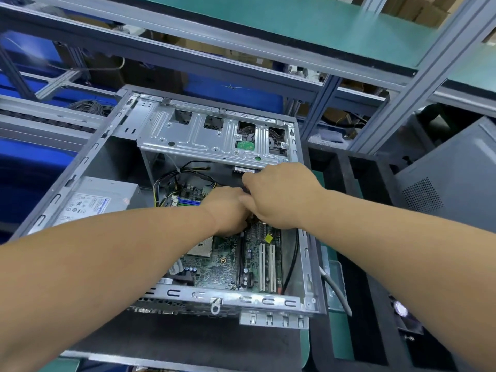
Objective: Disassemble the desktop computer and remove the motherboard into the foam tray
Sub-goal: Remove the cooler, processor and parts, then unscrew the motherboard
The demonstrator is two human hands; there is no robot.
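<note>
An open grey desktop case point(171, 294) lies on its side in front of me. The green motherboard point(220, 267) sits on its floor, with white slots at its right. Both hands reach into the case's middle, above the board. My left hand point(225, 208) curls down onto the board near its centre. Against it, my right hand point(279, 194) has its fingers bent around something dark under the drive cage point(214, 135). What each hand grips is hidden by the hands themselves. Black and yellow cables point(174, 181) run behind them.
A silver power supply point(102, 200) sits in the case's left. Black foam tray compartments point(354, 269) lie to the right on the green mat. A grey side panel point(453, 178) leans at far right. An aluminium shelf frame point(402, 84) stands behind.
</note>
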